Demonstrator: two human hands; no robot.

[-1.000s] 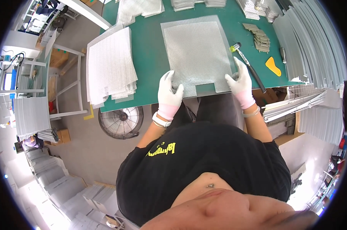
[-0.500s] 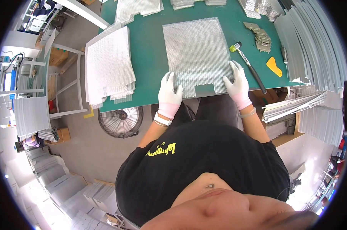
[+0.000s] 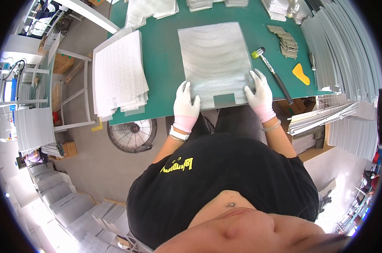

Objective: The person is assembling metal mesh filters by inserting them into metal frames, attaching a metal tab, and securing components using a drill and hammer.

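Note:
A silvery wire mesh sheet [image 3: 216, 59], with a rectangular notch in its near edge, lies flat on the green table in front of me. My left hand [image 3: 186, 105], in a white glove with a pink cuff, rests against its left edge near the lower corner, fingers stretched forward and thumb apart. At the right edge, my right hand [image 3: 260, 92] wears a matching glove. Its fingers are extended along the side, with the thumb spread inward by the mesh. Both hands touch the sheet from its sides; the undersides of the fingers are hidden.
Left of the sheet is a stack of mesh sheets [image 3: 119, 71]. To the right lie a hammer [image 3: 275, 76], a yellow scraper [image 3: 301, 74] and several metal plates [image 3: 287, 42]. Long grey strips [image 3: 347, 50] crowd the table's right side. A floor fan [image 3: 134, 135] stands below the near edge.
The mesh sheet and both hands have shifted very slightly toward me. The hands keep the same pose at its sides.

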